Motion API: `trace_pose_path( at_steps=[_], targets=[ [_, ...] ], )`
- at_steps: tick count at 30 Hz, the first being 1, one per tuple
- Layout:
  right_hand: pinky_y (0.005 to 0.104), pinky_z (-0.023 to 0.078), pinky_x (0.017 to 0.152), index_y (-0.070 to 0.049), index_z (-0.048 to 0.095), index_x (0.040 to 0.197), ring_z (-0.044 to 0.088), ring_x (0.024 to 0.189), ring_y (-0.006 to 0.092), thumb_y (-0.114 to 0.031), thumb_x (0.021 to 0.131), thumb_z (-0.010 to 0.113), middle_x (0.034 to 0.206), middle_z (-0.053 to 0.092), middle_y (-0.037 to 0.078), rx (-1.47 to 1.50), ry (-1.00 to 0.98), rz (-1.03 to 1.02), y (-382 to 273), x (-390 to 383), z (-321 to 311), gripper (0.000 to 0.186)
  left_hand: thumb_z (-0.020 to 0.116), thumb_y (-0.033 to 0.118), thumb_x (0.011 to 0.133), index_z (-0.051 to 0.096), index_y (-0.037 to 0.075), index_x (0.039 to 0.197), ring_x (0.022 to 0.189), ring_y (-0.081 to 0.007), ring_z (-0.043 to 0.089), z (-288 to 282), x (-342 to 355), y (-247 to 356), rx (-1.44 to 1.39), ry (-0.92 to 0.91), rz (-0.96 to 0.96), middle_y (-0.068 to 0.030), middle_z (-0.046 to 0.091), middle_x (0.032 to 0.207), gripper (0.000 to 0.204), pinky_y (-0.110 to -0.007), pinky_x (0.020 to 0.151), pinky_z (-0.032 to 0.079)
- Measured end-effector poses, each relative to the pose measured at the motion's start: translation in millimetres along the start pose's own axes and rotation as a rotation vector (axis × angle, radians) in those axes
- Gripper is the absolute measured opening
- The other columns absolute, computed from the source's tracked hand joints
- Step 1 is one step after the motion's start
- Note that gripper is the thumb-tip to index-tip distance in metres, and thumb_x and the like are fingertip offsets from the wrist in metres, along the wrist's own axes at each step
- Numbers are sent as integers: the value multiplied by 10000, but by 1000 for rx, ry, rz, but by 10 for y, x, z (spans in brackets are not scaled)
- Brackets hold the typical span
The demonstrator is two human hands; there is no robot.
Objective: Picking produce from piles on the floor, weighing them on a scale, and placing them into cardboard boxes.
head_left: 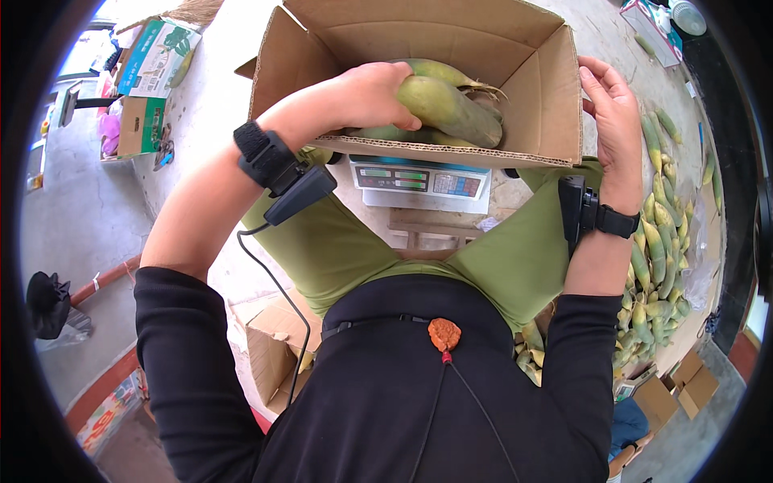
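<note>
the cardboard box [435, 28] is plain brown; the radish [455, 111] inside shades from yellow-green to greyish green. the scale [420, 179] has a white body, dark display [393, 174] with green readouts, and blue keys [456, 186]. the trousers [314, 249] are olive green, the top [362, 402] and wrist straps [262, 157] solid black, the pendant [444, 334] rusty orange above a red bead [447, 357]. the carton [159, 58] is teal and white, printed with a green plant. the radish heap [662, 241] mixes green and yellow.

Bright light is filling the place, perhaps coming from beyond the far left edge of the floor [205, 84]. Near the far left corner of the cardboard box [451, 36], the floor is glaring almost white; the box's inside is lying in soft shadow. Fisheye distortion is bending the outer lines.
</note>
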State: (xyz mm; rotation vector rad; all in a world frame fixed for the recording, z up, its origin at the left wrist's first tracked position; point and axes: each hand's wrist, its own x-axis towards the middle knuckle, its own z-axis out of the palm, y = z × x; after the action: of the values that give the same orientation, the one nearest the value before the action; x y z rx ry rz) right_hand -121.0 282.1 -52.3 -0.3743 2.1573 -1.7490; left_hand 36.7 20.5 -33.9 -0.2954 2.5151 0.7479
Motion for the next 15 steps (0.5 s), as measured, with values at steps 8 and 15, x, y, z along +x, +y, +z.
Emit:
trace_pose_path(
  at_steps=[8, 15],
  targets=[
    [269, 447, 791, -44, 614, 1132, 557, 936, 94, -227, 935, 562, 1039, 638, 12, -36, -19, 15, 13, 34, 20, 274, 648, 251, 827, 374, 1, 1367, 995, -332, 577, 131, 54, -12, 27, -246, -22, -241, 571, 1148, 656, -393, 864, 463],
    [270, 442, 791, -46, 612, 1140, 551, 933, 91, -228, 940, 552, 1037, 637, 8, -52, -32, 7, 36, 38, 18, 277, 580, 220, 884, 536, 29, 1261, 1007, -292, 605, -44, -92, -45, 120, -12, 192, -170, 625, 1134, 425, -364, 890, 467]
  ],
)
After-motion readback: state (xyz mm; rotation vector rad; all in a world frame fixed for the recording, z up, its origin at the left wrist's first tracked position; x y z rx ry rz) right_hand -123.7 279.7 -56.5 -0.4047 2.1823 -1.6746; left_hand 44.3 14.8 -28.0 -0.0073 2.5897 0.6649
